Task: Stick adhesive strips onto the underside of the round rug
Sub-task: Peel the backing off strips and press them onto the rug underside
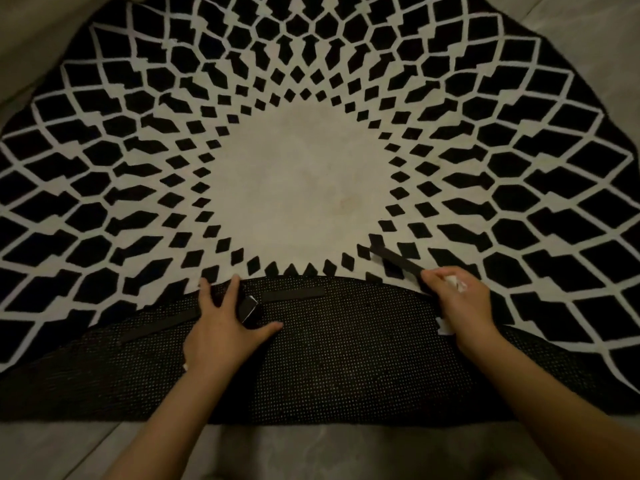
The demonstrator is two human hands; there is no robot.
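The round black-and-white rug [298, 181] lies on the floor with its near edge folded over, so its dark dotted underside [346, 358] faces up. Two black adhesive strips are stuck on it: one strip [292, 294] near the fold's top, another strip [159, 327] to the left. My left hand [225, 327] rests flat with spread fingers on the underside, beside a small black roll of strip [250, 310]. My right hand [457, 299] pinches one end of a loose black strip [394, 259] that reaches up-left over the rug's pattern, and also holds crumpled white backing paper [455, 282].
Pale tiled floor [311, 452] shows in front of the fold and at the upper corners. A small white scrap of paper [443, 327] lies on the underside by my right wrist.
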